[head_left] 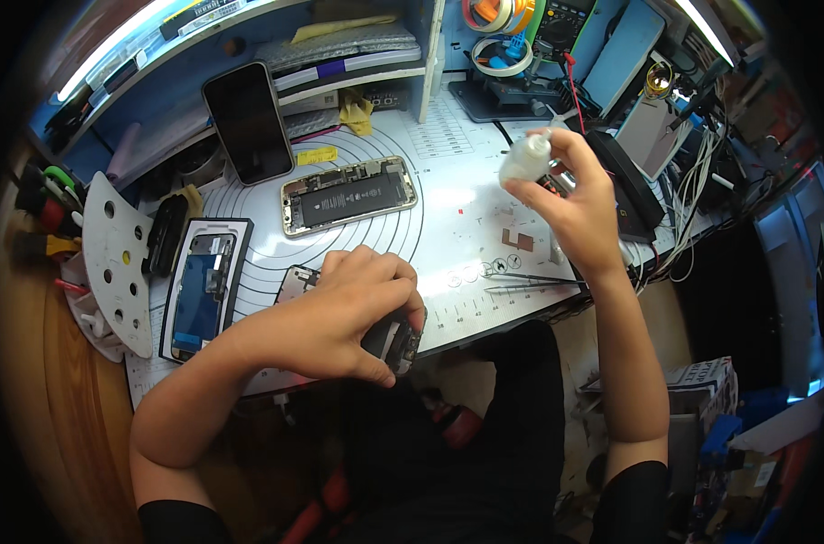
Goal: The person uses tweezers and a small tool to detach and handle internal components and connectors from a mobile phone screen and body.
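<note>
White mat (450, 198) — left hand (356, 308) gripping phone part (401, 346) — right hand (582, 204) holding bottle (525, 161).

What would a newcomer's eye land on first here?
Probably the opened smartphone in the middle of the white workbench, its black battery exposed. Next might come the whitish squeeze bottle raised in the right hand over the bench's right side, while the left hand grips a partly hidden phone assembly at the near edge. A dark-screened device also stands out, propped up at the back left.
</note>
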Demonstrator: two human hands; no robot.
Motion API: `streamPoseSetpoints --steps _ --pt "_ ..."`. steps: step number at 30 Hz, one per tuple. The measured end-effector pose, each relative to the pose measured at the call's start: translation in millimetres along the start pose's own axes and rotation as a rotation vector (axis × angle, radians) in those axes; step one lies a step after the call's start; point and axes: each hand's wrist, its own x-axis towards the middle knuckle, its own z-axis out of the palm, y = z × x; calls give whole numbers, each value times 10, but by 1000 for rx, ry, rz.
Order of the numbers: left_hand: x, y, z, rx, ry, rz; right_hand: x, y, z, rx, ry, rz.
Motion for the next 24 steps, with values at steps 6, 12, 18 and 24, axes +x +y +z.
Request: streamPoseSetpoints --steps 6,12,18,24 --pt "-4 -14 10 9 -2 1 289 150 353 79 -133 137" --pt "-1 5 3 15 -8 4 214 246 371 25 -99 146" --pt "-16 -15 25 20 9 10 -159 -173 -64 -76 -71 105" --pt "-11 -24 18 22 -5 0 -750 -331 -399 -206 -358 -59"
